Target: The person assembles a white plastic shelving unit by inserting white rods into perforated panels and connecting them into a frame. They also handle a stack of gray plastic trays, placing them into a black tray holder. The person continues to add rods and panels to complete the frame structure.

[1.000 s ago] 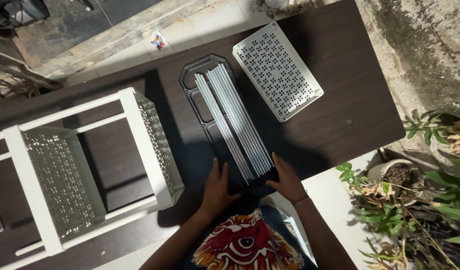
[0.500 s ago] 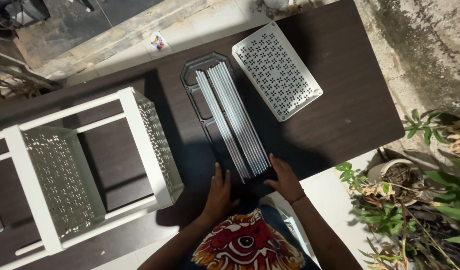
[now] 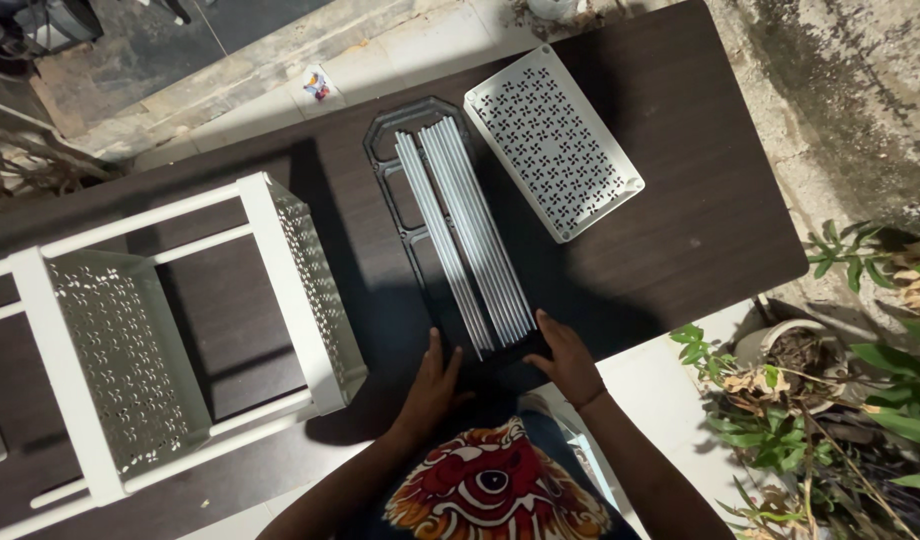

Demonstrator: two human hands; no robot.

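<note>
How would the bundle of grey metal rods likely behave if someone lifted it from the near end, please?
The metal rods look straight and thin, so probably stiff. They lie loose, side by side on the black frame, so they could roll apart or slide.

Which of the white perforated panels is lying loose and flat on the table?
The white perforated panel at the table's far right, beside the metal rods. The others are already built into the white rack on the left.

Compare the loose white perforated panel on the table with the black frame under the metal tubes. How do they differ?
The white perforated panel is a solid rectangle full of small cut-outs; the black frame is open, with large gaps and angled corners. The panel lies bare and untouched; the frame carries a bundle of metal tubes, with the left hand and right hand at its near end. Both lie flat on the dark table, slanted alike.
</note>
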